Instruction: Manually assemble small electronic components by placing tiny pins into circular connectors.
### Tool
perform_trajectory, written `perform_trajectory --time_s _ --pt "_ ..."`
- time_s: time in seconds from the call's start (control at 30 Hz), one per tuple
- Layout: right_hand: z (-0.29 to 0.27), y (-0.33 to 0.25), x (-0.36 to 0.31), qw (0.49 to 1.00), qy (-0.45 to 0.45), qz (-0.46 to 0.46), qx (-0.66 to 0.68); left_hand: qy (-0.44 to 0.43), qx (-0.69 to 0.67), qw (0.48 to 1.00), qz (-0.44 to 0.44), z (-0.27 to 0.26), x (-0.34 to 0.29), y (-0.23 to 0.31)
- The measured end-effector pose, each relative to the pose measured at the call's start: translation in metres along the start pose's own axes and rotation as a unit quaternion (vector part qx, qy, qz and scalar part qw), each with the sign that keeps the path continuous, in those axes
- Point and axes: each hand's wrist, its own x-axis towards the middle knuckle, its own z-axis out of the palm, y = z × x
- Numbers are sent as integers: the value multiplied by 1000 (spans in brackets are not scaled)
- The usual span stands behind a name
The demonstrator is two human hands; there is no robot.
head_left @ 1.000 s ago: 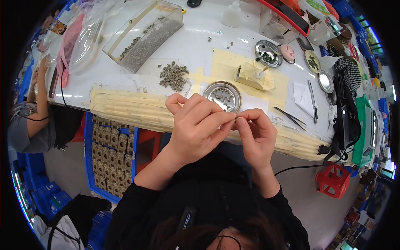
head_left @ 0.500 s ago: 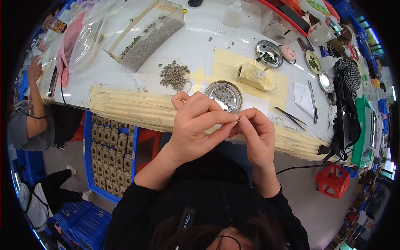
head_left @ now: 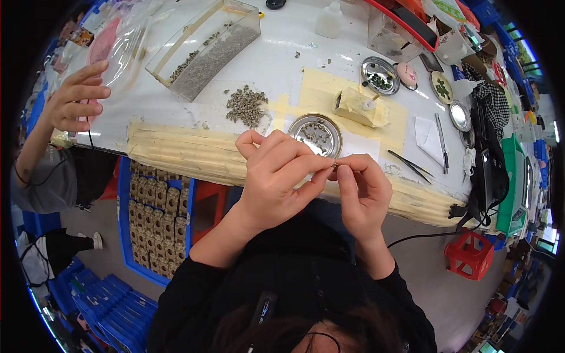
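My left hand (head_left: 279,176) and my right hand (head_left: 365,191) meet fingertip to fingertip over the table's padded front edge. Between them they pinch a tiny part (head_left: 335,167), too small and too covered by the fingers to name. Just beyond the fingertips stands a round metal dish (head_left: 338,141) with several small greenish-grey pieces in it. A heap of similar small pieces (head_left: 246,106) lies on the table beyond my left hand. To the dish's right is a block wrapped in yellow tape (head_left: 359,109).
Tweezers (head_left: 411,166) and a pen (head_left: 441,143) lie to the right. A clear bin (head_left: 226,53) of small parts stands at the back left. A co-worker's hand (head_left: 76,100) reaches over the table's left end. Below sit a blue crate (head_left: 125,217) and a red stool (head_left: 469,255).
My fingers have shifted slightly, still pinched together. The co-worker's hand at the left has swung nearer over the table. A person lower left has moved toward the edge of view.
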Motion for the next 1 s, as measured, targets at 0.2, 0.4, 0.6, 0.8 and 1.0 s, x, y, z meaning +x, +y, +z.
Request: perform_trajectory --time_s 0.2,0.4,0.6,0.8,1.0 --pt "1 -2 5 977 28 -135 -160 9 38 999 23 1 0 1" --pt "3 0 7 948 46 -214 -229 4 73 997 36 -1 0 5" --pt "-8 -2 2 984 -54 100 137 -16 -34 999 6 -3 -1 0" --pt "-18 -3 4 912 -134 248 298 -36 -124 991 -19 -3 0 -4" --pt "-18 -4 3 949 -125 185 224 -38 -90 995 -14 -4 1 -2"
